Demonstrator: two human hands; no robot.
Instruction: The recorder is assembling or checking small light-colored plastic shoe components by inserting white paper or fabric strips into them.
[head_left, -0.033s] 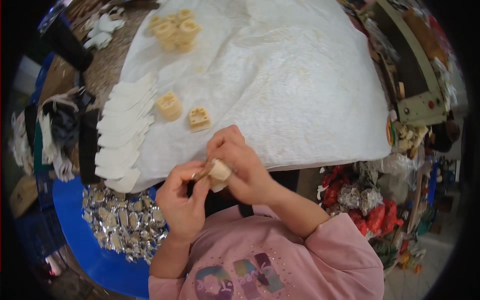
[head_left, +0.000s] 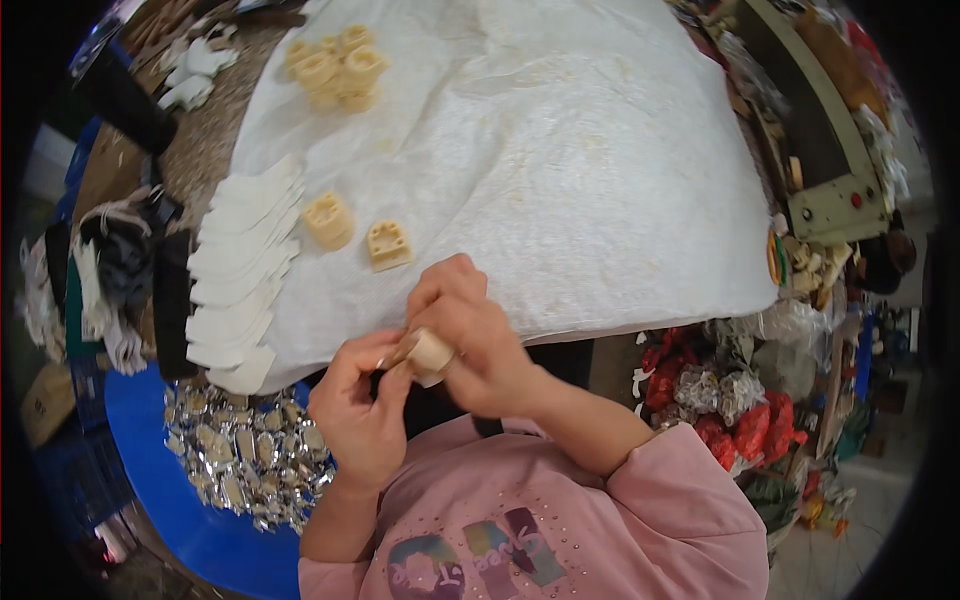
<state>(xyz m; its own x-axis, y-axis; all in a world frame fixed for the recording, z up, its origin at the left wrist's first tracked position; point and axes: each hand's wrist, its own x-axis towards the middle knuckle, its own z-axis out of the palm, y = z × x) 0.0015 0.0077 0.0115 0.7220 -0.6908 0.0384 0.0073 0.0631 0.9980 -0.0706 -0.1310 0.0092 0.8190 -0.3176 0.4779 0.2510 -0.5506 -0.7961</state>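
Observation:
Just past the table's front edge, my left hand [head_left: 365,412] and my right hand [head_left: 475,345] are closed round one small cream shoe heel [head_left: 430,353]. My left thumb and fingers pinch its near left side, where a thin edge of material shows. My right fingers wrap over its far and right sides, hiding part of it. On the white cloth lie two loose cream heels, a rounded one [head_left: 327,222] and one with holes in its top face [head_left: 388,246]. A fanned row of white cut pieces [head_left: 240,270] runs along the cloth's left edge.
Farther back sits a cluster of cream heels [head_left: 340,70] on the white cloth [head_left: 560,180]. At lower left, a blue tub [head_left: 150,470] holds many silvery wrapped pieces [head_left: 245,450]. Red and clear plastic bags [head_left: 750,430] lie at right, below a green metal machine frame [head_left: 835,210].
The whole view has shifted slightly, so the cloth's contents sit a little farther left. Both hands keep their hold on the heel, which appears turned slightly.

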